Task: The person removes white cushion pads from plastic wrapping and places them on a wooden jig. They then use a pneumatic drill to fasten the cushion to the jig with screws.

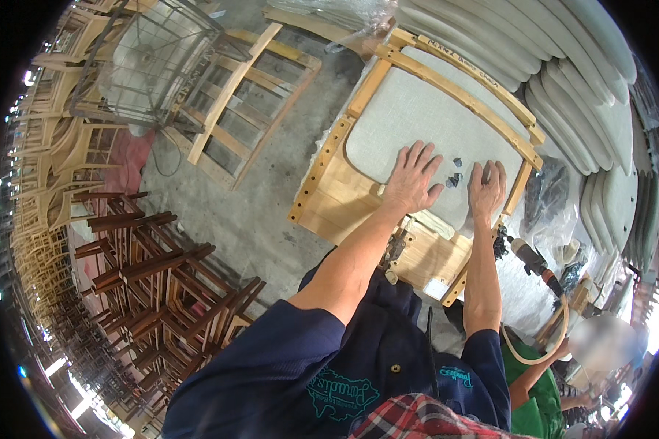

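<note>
A grey fabric-covered panel (417, 95) with rounded corners lies inside a wooden frame (329, 157) on a light wooden board (338, 192). My left hand (412, 180) rests on the panel's near part, fingers spread and holding nothing. To its right, my right hand (488, 189) also rests on the panel, fingers slightly bent and apart, with nothing visible in it. Several small dark pieces (454, 179) lie on the fabric between the hands; they are too small to name. A metal clamp-like fitting (397, 245) sits at the board's near edge, below my left forearm.
Right of the board lies a power tool (531, 257) with a beige hose (542, 360). Grey padded panels (575, 110) stand stacked at right. A person in green (534, 388) is at lower right. Dark brown wooden frames (154, 278), a pallet (252, 102) and a caged fan (143, 62) stand left.
</note>
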A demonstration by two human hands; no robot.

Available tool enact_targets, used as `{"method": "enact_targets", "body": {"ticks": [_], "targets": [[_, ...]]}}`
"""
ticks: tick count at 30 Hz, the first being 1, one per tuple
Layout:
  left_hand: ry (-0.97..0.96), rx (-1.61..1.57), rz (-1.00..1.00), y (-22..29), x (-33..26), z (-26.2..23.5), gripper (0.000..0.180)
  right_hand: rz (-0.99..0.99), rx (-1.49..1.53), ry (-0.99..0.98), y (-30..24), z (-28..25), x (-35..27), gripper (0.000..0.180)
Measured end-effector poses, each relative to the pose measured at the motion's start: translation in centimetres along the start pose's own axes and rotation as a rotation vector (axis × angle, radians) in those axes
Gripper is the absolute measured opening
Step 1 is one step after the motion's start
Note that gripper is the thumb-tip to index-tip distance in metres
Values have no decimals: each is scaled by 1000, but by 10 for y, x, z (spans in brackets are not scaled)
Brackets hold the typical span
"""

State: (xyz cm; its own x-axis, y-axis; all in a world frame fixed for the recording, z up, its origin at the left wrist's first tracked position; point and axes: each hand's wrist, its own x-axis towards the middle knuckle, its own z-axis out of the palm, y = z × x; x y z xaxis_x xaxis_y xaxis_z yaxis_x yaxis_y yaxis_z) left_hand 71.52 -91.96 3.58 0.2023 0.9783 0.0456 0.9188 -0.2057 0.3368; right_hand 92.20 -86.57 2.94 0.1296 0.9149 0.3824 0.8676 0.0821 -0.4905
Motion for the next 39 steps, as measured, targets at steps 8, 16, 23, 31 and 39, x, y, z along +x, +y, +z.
{"method": "enact_targets", "body": {"ticks": [8,16,23,31,39], "targets": [[78,-60,17,-1,0,-4,69,13,58,28,5,9,5,40],[2,-15,11,2,4,-9,69,112,61,-25,9,6,7,37],[-53,12,-29,0,2,-9,69,49,410,-486,-34,-9,27,33],[-13,-4,-5,0,4,-5,71,-147,292,-405,-14,30,64,14],[36,-53,12,-2,1,-7,68,-195,135,-172,-28,65,126,16]]}}
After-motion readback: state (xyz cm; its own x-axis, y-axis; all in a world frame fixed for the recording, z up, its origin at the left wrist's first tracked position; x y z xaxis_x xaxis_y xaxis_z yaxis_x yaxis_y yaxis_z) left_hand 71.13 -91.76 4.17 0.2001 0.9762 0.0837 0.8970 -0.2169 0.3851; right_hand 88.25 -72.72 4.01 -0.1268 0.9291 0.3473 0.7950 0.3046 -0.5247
